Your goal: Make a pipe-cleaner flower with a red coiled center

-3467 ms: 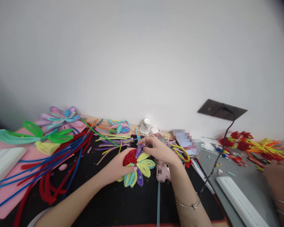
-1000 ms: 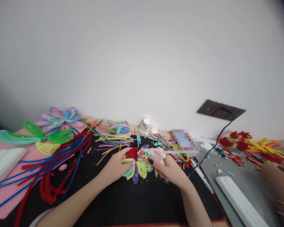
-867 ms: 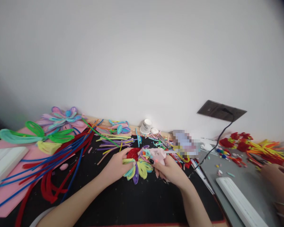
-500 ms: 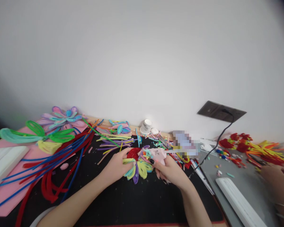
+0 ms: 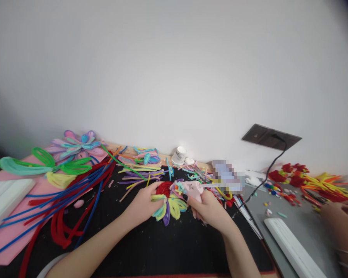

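A flower of pipe cleaners (image 5: 174, 208), with yellow, teal and purple loops and a red coiled part (image 5: 163, 189), is held over the black mat. My left hand (image 5: 145, 201) grips it at its left edge, fingers closed and partly hidden behind the loops. My right hand (image 5: 204, 206) is wrapped round a pink glue gun (image 5: 193, 190), whose front end points left at the small multicoloured centre of the flower. A pale glue stick (image 5: 209, 185) sticks out of its back. The exact contact point at the nozzle is too small to make out.
Loose pipe cleaners (image 5: 140, 173), a paper cup (image 5: 179, 155) and a pixelated phone (image 5: 227, 175) lie behind my hands. Blue and red stems (image 5: 75, 193) and finished flowers (image 5: 78, 146) are at left. Another person's hand (image 5: 340, 218) is at right, near red flowers (image 5: 297, 177).
My hands, the flower and the glue gun have hardly moved; the fingers of my right hand have shifted slightly on the gun. The other person's hand has moved a little.
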Available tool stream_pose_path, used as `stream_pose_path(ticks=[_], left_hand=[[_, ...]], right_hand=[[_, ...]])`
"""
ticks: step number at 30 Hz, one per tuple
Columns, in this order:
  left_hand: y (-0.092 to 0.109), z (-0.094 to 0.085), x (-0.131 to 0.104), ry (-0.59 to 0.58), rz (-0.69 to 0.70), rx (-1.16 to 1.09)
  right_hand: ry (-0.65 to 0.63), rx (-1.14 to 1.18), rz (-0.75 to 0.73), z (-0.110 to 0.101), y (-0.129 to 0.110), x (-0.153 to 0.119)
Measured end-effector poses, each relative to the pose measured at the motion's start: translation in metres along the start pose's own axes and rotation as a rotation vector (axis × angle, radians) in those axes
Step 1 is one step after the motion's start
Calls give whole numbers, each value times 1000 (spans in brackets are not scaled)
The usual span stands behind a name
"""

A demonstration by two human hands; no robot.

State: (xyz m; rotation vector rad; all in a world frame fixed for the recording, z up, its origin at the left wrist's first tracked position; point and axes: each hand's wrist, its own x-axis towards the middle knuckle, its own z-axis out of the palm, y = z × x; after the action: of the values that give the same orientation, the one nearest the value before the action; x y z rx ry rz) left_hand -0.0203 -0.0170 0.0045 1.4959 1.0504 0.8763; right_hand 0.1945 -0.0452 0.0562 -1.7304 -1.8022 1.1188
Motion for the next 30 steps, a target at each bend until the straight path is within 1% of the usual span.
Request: stream_pose_path(ticks=[4, 8, 11, 14, 15, 17, 19, 20, 22, 25, 28, 30], left_hand=[[-2, 0, 1, 4, 5, 12], [-9, 0, 1, 39, 8, -21], [-9, -1, 2, 79, -15, -82], [-3, -2, 3, 91, -19, -192], [0, -3, 3, 103, -19, -232], [5, -6, 4, 164, -26, -308], [11, -9, 4, 250, -37, -414], [13, -11, 4, 286, -32, -477], [19, -15, 3, 332, 9, -602], [23, -20, 3, 361, 69, -717], [22, -25, 5, 401, 128, -756], [21, -27, 7, 426, 159, -749]], right_hand=[[62, -89, -40, 1, -14, -3], [113, -63, -54, -3, -17, -7], [133, 10, -16, -11, -6, -13], [204, 40, 18, -27, 8, -25], [237, 14, 31, -33, 12, -29], [314, -77, 44, -45, 19, -37], [376, -186, -4, -53, 23, -40], [385, -238, -34, -54, 25, -39], [346, -324, -54, -51, 30, -33], [227, -415, 19, -35, 42, -20], [150, -443, 18, -23, 53, -12], [123, -448, 22, -23, 54, -12]])
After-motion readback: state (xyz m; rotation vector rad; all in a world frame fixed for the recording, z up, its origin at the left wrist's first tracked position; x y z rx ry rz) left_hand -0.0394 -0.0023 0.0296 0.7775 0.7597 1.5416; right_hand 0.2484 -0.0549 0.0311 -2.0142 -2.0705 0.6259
